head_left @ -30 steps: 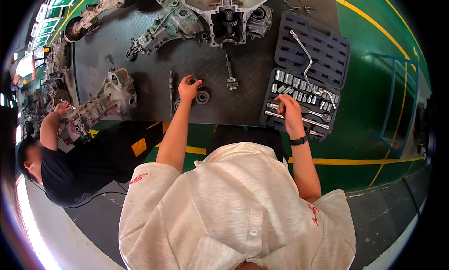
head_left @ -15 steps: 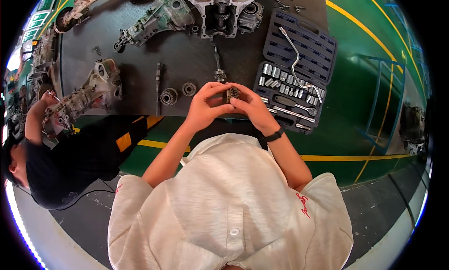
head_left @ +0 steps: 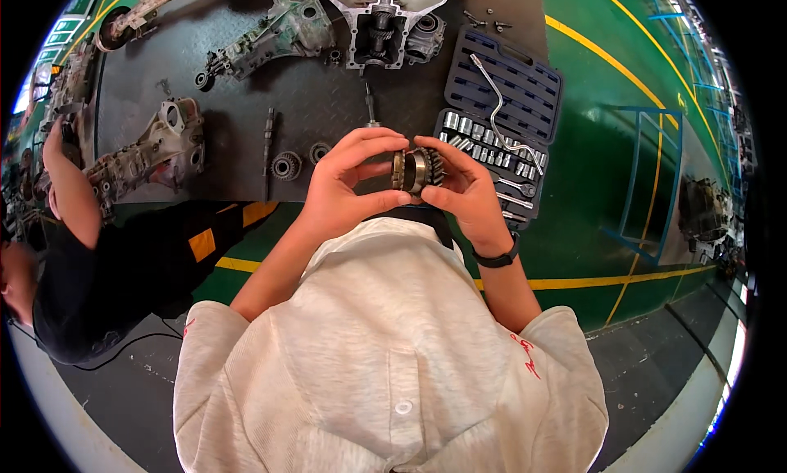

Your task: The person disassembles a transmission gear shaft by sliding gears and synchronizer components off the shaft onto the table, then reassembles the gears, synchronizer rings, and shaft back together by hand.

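Observation:
In front of my chest, over the table's near edge, my left hand [head_left: 332, 182] pinches a brassy toothed ring [head_left: 398, 171] between fingers and thumb. Facing it, my right hand [head_left: 471, 194] grips a metal gear [head_left: 431, 168] with slanted teeth and a smooth collar. The ring and collar lie side by side; I cannot tell whether they touch. Just beyond my hands a thin splined shaft [head_left: 370, 104] shows, its near end hidden. Left of my left hand are a smaller gear [head_left: 319, 152], partly covered, a larger gear [head_left: 286, 166] and a long shaft [head_left: 268, 145].
An open socket case [head_left: 504, 84] lies at the right, a bent speed handle [head_left: 494, 96] across it. An opened gearbox housing [head_left: 354, 38] stands at the back, with more castings [head_left: 176, 133] leftward. A co-worker in dark clothing [head_left: 106, 288] works at the far left.
Both hands have come closer to me and turned, so the ring and gear now show plainly between them. The whole view has shifted slightly. The co-worker's arm has moved.

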